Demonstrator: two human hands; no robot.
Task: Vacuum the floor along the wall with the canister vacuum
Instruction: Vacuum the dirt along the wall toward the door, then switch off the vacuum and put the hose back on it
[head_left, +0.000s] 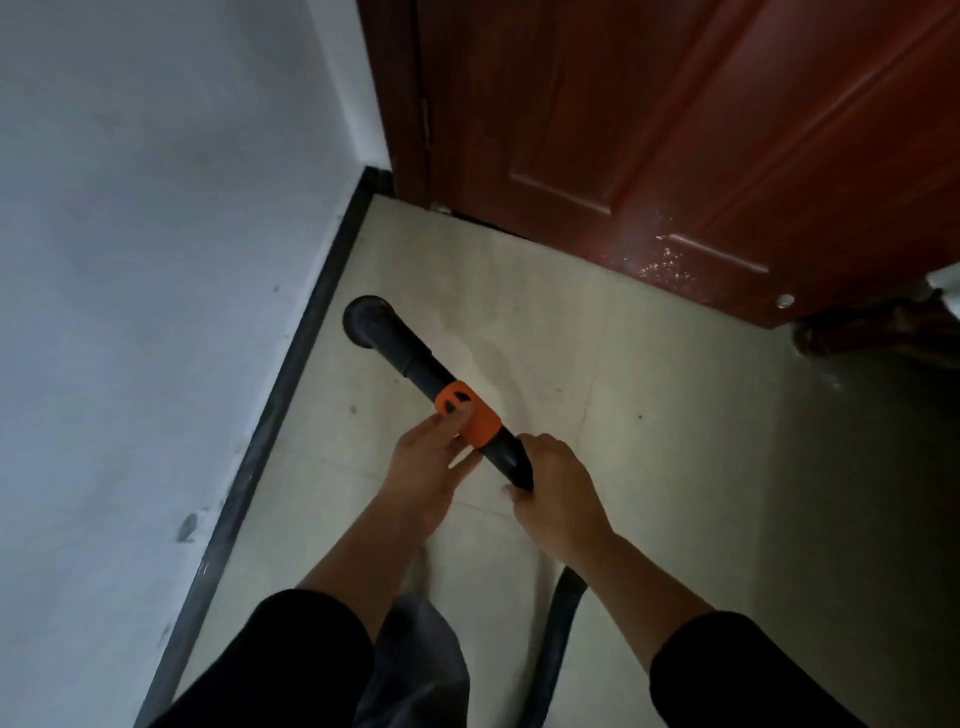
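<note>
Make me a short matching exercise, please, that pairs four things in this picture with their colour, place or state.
Things:
1. vacuum tube
2. collar
3. door
4. baseboard

Descriptions:
A. reddish-brown
B. gripped by the left hand and the right hand
C. orange
D. dark strip along the foot of the wall

Pairs: 1-B, 2-C, 3-A, 4-D
</note>
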